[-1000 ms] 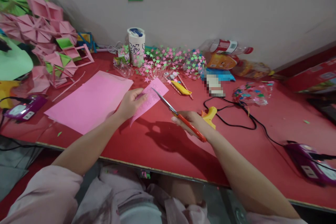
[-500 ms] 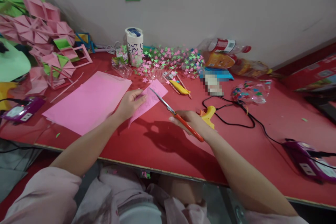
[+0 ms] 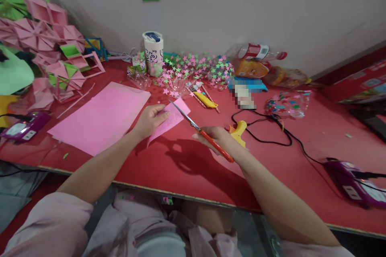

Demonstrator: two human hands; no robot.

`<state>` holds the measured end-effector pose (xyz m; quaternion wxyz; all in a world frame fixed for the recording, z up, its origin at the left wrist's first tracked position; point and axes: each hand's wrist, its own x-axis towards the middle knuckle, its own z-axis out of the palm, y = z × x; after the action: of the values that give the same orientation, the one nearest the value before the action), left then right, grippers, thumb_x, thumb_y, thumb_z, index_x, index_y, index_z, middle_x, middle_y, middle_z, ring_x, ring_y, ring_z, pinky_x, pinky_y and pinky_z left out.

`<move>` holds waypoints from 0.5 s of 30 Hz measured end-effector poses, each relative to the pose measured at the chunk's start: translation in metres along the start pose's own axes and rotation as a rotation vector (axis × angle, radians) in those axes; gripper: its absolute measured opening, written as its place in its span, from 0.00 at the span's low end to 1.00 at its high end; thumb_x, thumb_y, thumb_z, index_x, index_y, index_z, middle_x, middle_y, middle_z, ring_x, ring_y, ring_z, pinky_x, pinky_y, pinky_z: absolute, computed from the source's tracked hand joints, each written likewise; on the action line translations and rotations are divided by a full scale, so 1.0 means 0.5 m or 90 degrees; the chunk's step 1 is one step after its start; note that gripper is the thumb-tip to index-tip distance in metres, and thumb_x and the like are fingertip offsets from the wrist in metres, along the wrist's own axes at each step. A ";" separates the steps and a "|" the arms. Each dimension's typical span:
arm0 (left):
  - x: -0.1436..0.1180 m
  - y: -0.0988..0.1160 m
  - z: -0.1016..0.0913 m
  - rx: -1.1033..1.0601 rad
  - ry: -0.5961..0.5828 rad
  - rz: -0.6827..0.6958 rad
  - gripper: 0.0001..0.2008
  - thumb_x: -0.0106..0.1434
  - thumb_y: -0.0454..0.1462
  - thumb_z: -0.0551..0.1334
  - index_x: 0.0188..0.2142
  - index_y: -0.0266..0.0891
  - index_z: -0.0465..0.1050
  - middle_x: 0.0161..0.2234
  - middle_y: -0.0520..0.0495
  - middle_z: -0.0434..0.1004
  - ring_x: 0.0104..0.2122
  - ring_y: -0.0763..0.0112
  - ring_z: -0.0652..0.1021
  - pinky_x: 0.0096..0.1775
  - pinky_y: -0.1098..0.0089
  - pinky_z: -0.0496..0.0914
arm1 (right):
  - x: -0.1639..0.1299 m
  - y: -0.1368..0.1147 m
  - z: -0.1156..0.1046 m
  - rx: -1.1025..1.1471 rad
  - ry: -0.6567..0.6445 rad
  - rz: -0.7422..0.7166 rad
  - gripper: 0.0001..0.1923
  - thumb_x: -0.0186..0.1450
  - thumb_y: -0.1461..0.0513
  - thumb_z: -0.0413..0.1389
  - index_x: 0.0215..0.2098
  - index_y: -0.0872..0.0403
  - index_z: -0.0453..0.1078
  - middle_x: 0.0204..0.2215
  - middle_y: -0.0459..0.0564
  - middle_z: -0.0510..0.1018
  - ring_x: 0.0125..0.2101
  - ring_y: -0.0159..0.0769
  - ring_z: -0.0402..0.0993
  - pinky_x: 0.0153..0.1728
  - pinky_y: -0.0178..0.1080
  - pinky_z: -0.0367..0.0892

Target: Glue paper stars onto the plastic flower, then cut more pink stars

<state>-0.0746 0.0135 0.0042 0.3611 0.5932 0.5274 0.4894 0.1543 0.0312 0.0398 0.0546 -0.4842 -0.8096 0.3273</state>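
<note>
My left hand pinches a small pink paper strip and holds it just above the red table. My right hand grips orange-handled scissors. Their blades point up-left and lie across the strip's upper edge. A large pink sheet lies flat to the left of my left hand.
A yellow glue gun with a black cord lies right behind my right hand. Paper stars, a white cup, a yellow cutter and bottles line the wall. Pink folded paper shapes pile at left; purple power strips sit near both edges.
The pink strip has dropped slightly toward me, and the scissor blades have slid a little further over its top edge. Both hands keep their grips.
</note>
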 end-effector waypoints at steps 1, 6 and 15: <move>0.000 0.000 0.000 -0.001 0.003 0.003 0.11 0.54 0.42 0.58 0.22 0.37 0.64 0.21 0.54 0.62 0.24 0.74 0.64 0.28 0.72 0.59 | -0.001 -0.002 -0.001 0.004 0.003 0.007 0.27 0.58 0.39 0.47 0.19 0.52 0.56 0.14 0.41 0.57 0.17 0.28 0.55 0.21 0.34 0.50; 0.001 0.000 0.001 -0.026 0.041 0.023 0.09 0.54 0.39 0.60 0.22 0.38 0.63 0.21 0.54 0.62 0.24 0.75 0.63 0.28 0.72 0.59 | 0.000 0.016 -0.008 0.005 0.016 -0.019 0.26 0.60 0.40 0.46 0.21 0.52 0.55 0.15 0.41 0.60 0.18 0.28 0.56 0.23 0.34 0.50; 0.012 -0.021 -0.011 -0.078 0.200 0.079 0.07 0.57 0.40 0.60 0.28 0.38 0.67 0.25 0.53 0.68 0.27 0.75 0.67 0.31 0.72 0.63 | 0.008 0.050 -0.014 -0.127 0.005 -0.052 0.26 0.59 0.39 0.48 0.23 0.51 0.55 0.18 0.41 0.61 0.20 0.31 0.58 0.25 0.35 0.51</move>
<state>-0.0828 0.0208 -0.0030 0.2786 0.5181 0.5088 0.6285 0.1737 0.0460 0.0298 0.0227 -0.4553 -0.8570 0.2403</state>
